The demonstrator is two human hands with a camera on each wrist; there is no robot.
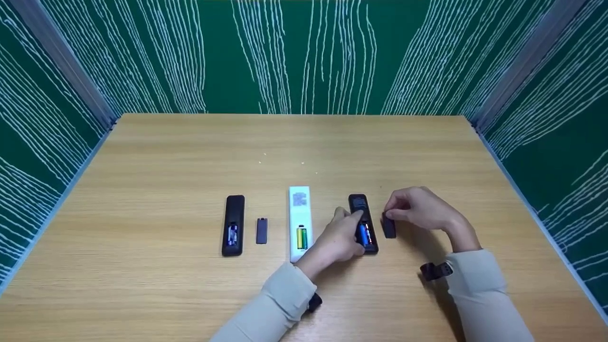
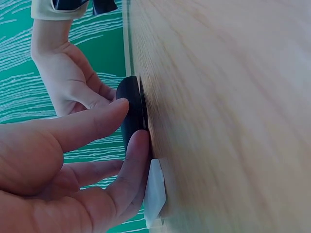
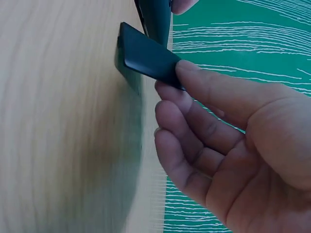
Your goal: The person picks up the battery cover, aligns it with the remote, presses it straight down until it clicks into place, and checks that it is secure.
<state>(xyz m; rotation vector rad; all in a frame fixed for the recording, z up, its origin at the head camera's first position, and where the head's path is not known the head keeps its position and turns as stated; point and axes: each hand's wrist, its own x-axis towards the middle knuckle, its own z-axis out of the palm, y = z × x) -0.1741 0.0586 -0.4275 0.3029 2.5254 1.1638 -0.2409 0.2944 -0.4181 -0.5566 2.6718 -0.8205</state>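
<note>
Pinching the black cover (image 1: 389, 226) at one end, the right hand (image 1: 420, 209) has thumb and forefinger brought together on it, the other fingers curled beneath. The cover hangs tilted below the fingertips; whether its lower edge touches the table is unclear. To the left of this hand, the left hand (image 1: 337, 237) grips the black remote (image 1: 368, 221) between thumb and fingers, leaving two blue batteries (image 1: 365, 234) exposed.

Handling: the cover is probably light, thin and stiff, with a smooth face liable to slip; hold it by one end, away from its small tab. The remote is likely rigid and modest in weight; grip its long sides.

Surface: the wood-grain table (image 1: 199, 156) looks flat and smooth, with small white specks beyond the hands. Left of the left hand lie a white remote (image 1: 300, 213), a second cover (image 1: 261, 231) and another black remote (image 1: 233, 211). Green walls (image 1: 332, 57) with pale lines rise beyond both hands.
</note>
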